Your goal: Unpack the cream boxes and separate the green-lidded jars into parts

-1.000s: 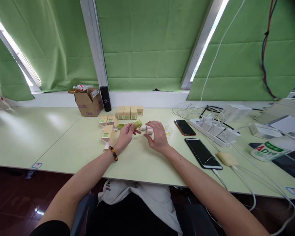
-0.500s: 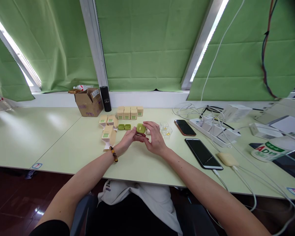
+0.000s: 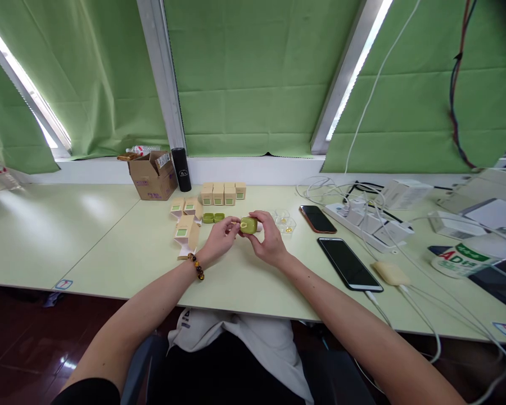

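Observation:
A small rounded green case with a pale loop-shaped mark at its left end is held above the table. My right hand grips it, with the thumb below and fingers over the top and right side. At its left end, the closed fingertips of my left hand touch it; anything tiny between them is too small to make out. Behind my left hand sit two small green open containers. A white round thing shows partly behind my right fingers. Clear plastic trays with small yellow bits lie right of that hand.
Opened small cartons stand left of my hands, with a row of closed cartons behind. Further back are a cardboard box and a black bottle. Two phones, a power strip and loose cables occupy the right.
The green case has shifted slightly right and turned, so its pale mark now faces left. My right hand wraps it more, while my left hand has drawn back to its left end.

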A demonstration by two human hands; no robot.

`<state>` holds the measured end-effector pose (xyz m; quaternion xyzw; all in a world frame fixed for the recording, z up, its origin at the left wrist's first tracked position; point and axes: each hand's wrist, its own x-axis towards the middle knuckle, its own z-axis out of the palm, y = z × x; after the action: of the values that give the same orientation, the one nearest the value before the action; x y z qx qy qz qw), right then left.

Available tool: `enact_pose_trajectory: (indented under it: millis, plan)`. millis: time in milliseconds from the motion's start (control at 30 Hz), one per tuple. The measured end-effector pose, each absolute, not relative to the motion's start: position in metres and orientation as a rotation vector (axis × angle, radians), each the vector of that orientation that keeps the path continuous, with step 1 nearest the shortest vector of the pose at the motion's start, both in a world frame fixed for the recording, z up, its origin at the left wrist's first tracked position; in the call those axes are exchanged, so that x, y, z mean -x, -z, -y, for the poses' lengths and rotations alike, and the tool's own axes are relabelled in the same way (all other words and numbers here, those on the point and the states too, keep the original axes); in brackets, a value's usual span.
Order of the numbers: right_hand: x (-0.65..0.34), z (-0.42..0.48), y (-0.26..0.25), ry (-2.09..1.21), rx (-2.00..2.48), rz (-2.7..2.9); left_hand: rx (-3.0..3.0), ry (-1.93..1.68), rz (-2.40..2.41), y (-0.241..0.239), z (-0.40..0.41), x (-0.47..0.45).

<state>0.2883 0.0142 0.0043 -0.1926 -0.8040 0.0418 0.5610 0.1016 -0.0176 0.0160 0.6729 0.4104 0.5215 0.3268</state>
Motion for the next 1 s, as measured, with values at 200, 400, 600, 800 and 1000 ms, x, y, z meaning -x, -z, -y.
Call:
enact_pose_trajectory:
  millis: [200, 400, 600, 800, 1000]
  plan:
    - [-0.2898, -0.0144, -0.0055, -0.107, 0.51, 1.896, -2.07, -1.568, -1.114, -0.0149, 0.0217, -0.0992]
    - [-0.2915, -0.0148, -0.0034, -0.094, 0.509, 1.935, -2.138, -1.643, -1.172, -0.0138, 0.0213, -0.099]
    - [-0.292, -0.016, -0.002, -0.089, 0.522, 1.934, -2.089, -1.58, -1.219, -0.0146, 0.0203, -0.0976]
    - [-0.2919, -0.0156, -0.0018, -0.1, 0.511, 1.93, -2.01, -1.563, -1.24, -0.015, 0.0216, -0.0988]
    - [-0.2907, -0.0155, -0.0001, -0.116, 0.484, 1.946, -2.023, -1.597, -1.22, -0.0137, 0.0218, -0.0984]
